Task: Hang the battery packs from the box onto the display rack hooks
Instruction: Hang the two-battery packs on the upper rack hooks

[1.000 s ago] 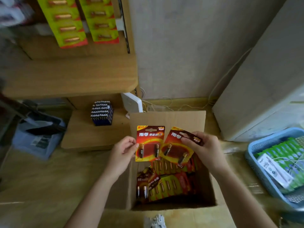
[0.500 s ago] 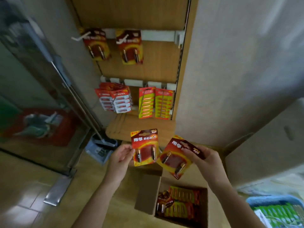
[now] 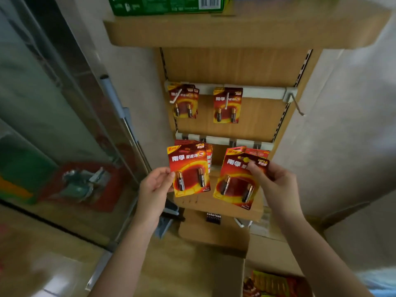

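Wooden display rack [image 3: 231,67] against grey wall [image 3: 342,125]; glass door [image 3: 53,103] left.

Packs [image 3: 227,105] on hooks; box [image 3: 272,281] below-right.

I see wooden display rack [image 3: 231,67]: top shelf [image 3: 246,33] carries green box [image 3: 167,5]. Upper rail hooks [image 3: 226,100] carry red battery packs [image 3: 228,106]; right hook [image 3: 296,105] bare. Lower shelf [image 3: 225,234] carries loose batteries [image 3: 213,217].

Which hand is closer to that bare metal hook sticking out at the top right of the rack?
The right hand, holding a battery pack, sits below the empty hook and slightly left of it. The left hand, with its own pack, is much farther left.
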Tool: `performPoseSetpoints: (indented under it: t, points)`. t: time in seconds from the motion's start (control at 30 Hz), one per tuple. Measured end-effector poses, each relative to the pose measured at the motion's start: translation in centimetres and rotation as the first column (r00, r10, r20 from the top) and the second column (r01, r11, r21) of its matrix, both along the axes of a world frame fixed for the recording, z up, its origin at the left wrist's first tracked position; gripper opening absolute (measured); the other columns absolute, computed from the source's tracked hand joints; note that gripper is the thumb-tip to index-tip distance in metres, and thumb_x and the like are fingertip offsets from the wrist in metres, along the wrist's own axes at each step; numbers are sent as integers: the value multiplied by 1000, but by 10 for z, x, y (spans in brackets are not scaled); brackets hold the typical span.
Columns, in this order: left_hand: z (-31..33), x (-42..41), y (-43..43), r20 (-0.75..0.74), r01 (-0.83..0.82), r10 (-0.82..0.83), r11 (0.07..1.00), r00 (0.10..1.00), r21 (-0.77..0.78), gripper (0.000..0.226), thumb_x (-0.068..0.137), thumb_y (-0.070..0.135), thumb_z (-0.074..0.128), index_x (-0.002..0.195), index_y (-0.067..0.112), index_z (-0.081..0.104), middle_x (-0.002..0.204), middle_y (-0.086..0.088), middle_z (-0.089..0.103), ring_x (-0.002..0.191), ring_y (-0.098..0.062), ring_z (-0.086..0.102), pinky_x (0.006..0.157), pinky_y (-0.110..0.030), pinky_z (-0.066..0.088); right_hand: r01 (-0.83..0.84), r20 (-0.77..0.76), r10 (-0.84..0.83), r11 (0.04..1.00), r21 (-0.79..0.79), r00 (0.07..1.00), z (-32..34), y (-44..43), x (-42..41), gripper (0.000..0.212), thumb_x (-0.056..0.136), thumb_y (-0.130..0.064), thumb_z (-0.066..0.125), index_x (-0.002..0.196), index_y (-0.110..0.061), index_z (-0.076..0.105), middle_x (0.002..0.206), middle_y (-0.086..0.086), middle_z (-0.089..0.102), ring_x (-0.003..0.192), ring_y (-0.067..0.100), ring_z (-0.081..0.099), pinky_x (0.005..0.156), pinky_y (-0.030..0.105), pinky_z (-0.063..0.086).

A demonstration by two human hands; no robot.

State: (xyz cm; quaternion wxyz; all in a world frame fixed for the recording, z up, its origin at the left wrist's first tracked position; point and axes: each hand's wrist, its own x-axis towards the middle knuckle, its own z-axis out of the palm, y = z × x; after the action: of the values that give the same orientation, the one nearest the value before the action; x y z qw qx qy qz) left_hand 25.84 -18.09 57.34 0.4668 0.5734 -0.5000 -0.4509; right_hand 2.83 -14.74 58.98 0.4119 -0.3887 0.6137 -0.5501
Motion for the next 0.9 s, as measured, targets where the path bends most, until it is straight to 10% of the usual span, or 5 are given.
performPoseSetpoints:
  t: [0.3,0.9]
  points:
    - [43,45,-100,19,92,-92,995,996,-26,15,90,17,55,102,9,60,91,5,67,82,-7,62,66,-19,46,147,-30,-148,988,-41,989,28,-78,51,33,86,-33,58,113,-14,62,100,0,71,94,12,68,68,28,57]
    - [42,38,-159,-35,143,-142,990,989,10,5,92,18,54,89,18,57,87,6,66,80,-4,62,63,-17,45,171,-79,-173,985,-35,982,45,-121,31,22,89,-27,56,106,-15,63,89,-4,69,84,8,66,64,23,51]
